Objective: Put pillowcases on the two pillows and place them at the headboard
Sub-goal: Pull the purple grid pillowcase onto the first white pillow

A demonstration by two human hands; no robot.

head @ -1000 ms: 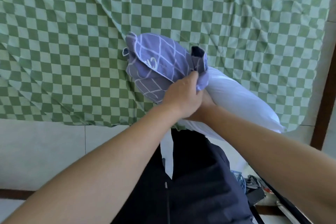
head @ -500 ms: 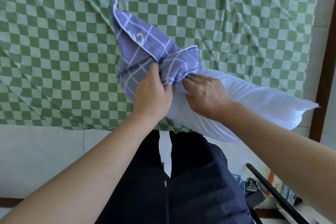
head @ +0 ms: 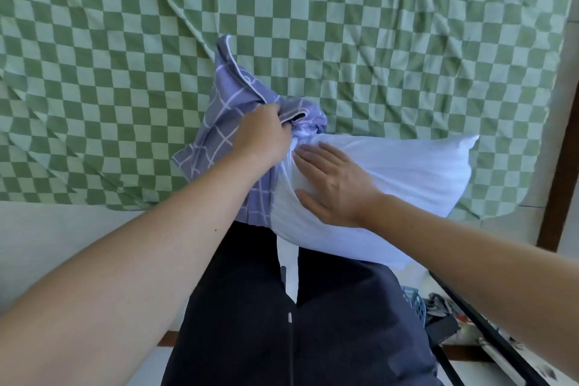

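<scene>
One big green-and-white checked sheet [head: 313,25] fills the whole top of the view, rumpled, with creases fanning out from the middle, and its near edge hangs over the side of the bed. Below it runs pale floor [head: 62,229], and a dark wooden strip [head: 560,150] stands at the far right edge. Down the centre come the person's legs in dark trousers [head: 282,323], standing right up against the bed.

Now the pillow [head: 391,175]: white, plump, lying across the bed edge just in front of the legs, its far corner pointing out to the right over the sheet. Its left end is pushed into the pillowcase [head: 219,122], a purple one with a white grid pattern, bunched and crumpled around that end only; most of the pillow is bare. One corner of the purple cloth sticks up over the sheet.

And the hands! Left hand [head: 261,135] is curled tight, fingers closed on a gathered fold of the pillowcase right at its opening. Right hand [head: 332,185] lies flat on the pillow just beside that opening, fingers spread and straight, thumb out toward the body, pressing on the white fabric and gripping nothing.

Bottom right, small stuff on the floor: a blue crate [head: 413,301] and a dark bar [head: 488,335], with some clutter too blurred to name.
</scene>
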